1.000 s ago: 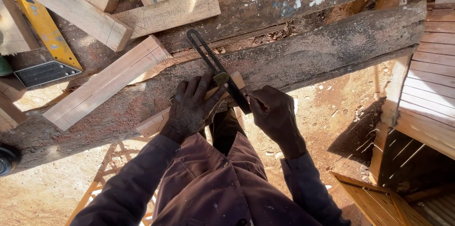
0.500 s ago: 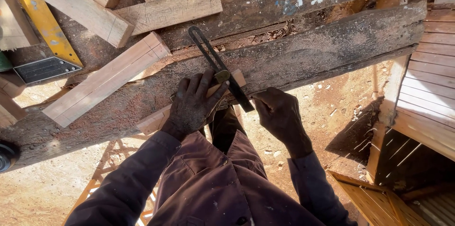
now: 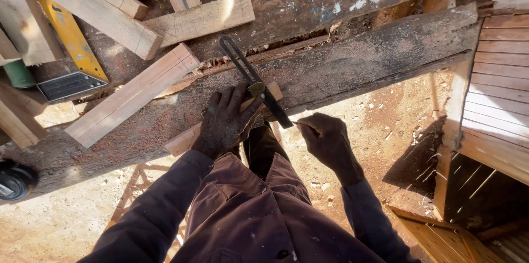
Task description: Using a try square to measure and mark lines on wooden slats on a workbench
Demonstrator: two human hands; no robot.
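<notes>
Bevel [image 3: 254,87] lies slanted at frame centre across a pale wood strip [image 3: 184,137] on the rough plank tabletop [image 3: 386,59]. Left hand [image 3: 225,122] still pressed flat on strip and bevel stock, fingers spread, not clenched. Right hand [image 3: 325,139] has pulled back down-right: a second ago it was against the blade's lower end, now it is just clear of it, fingers pinched on a thin pencil [image 3: 297,124], tip just beside the blade end. Looks like a marking stroke just finished. Bevel and strip unmoved. View shifted slightly; yellow level [image 3: 71,42] at upper left sits further in.
</notes>
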